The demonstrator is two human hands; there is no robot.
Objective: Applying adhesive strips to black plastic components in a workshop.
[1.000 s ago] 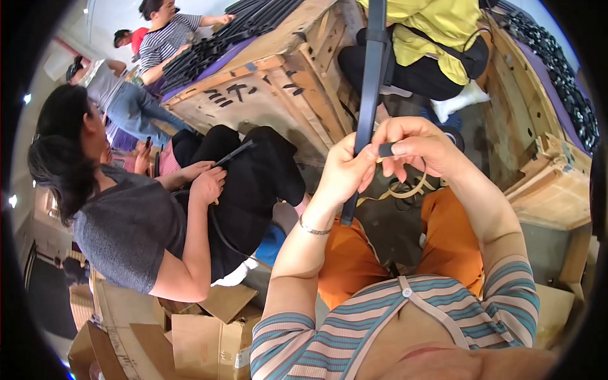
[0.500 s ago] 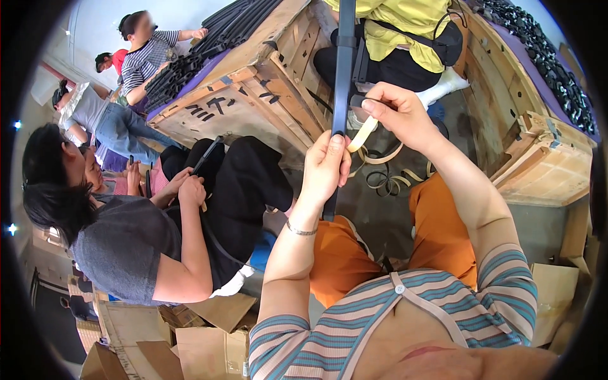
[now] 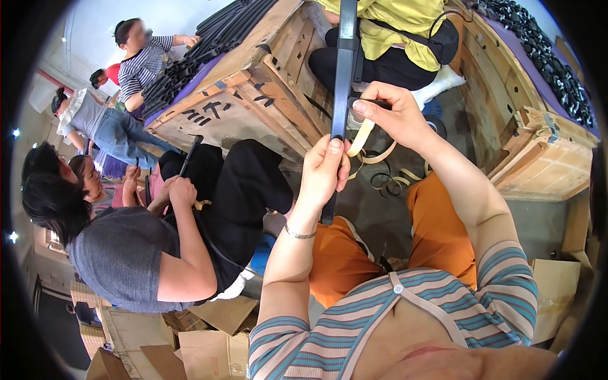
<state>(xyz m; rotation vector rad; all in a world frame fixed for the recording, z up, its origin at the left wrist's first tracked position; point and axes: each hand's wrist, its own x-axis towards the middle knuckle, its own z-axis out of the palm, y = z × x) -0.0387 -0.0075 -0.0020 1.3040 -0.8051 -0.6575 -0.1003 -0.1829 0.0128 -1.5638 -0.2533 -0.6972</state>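
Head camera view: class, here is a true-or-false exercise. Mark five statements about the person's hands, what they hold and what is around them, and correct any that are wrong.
1. The left hand grips a long dark bar. True.
2. The right hand is empty. False: it holds a narrow strip with a pale side showing.
3. A bracelet circles the right wrist. False: it is on the left wrist.
4. A co-worker in a dark grey top is at the person's left. True.
5. The person's trousers are green. False: they are orange.
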